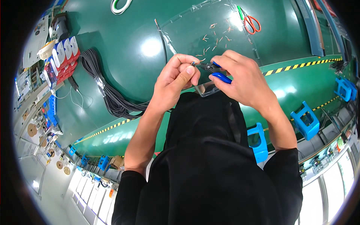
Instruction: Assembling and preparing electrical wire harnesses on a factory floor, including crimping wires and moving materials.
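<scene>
My left hand (pixel 176 77) pinches the end of a black cable, from which thin orange-copper strands (pixel 200 60) stick out. In my right hand (pixel 243 77) is a pair of blue-handled pliers or cutters (pixel 222 77), its dark jaws pointing left, close to the strands. Whether the jaws touch the strands I cannot tell. Several short orange wire scraps (pixel 214 47) lie scattered on the green table beyond my hands. A black cable length (pixel 164 45) with a bare copper end stretches along the table past my left hand.
A coil of black cable (pixel 107 93) lies to the left, near stacked red-and-white boxes (pixel 62 60). Red-handled scissors (pixel 252 24) rest at the far right, a roll of tape (pixel 120 5) at the far edge. Yellow-black tape (pixel 288 69) marks the table edge; blue stools (pixel 305 120) stand beyond.
</scene>
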### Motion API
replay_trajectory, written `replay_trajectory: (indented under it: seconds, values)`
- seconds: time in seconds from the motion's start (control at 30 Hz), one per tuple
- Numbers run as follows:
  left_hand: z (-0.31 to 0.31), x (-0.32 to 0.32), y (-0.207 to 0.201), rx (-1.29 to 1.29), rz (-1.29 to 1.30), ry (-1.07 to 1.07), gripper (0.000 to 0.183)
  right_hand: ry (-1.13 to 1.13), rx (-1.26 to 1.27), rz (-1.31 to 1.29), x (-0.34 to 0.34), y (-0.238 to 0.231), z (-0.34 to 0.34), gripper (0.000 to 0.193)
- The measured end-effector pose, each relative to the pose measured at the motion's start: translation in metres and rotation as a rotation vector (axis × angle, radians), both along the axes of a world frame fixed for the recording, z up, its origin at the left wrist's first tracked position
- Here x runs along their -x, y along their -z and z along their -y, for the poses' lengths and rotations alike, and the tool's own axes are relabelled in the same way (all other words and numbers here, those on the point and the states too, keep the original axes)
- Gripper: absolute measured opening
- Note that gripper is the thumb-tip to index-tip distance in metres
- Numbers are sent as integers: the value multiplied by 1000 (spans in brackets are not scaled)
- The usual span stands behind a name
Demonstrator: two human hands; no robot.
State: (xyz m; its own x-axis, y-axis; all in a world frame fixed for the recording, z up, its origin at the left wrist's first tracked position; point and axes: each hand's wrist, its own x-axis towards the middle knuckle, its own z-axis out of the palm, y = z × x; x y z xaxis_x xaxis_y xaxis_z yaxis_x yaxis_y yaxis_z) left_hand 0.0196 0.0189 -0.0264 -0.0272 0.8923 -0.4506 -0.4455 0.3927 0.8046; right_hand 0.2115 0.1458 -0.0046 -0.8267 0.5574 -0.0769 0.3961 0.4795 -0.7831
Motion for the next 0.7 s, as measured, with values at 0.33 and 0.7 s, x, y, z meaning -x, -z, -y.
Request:
replay_trajectory:
  seconds: [0.33,0.7]
  values:
    - [-5,-2,-6,74,-59,27,21,11,96,-67,5,13,-2,33]
    - [-6,-3,-3,69,-22,66,20,-119,285,9,4,9,-24,24]
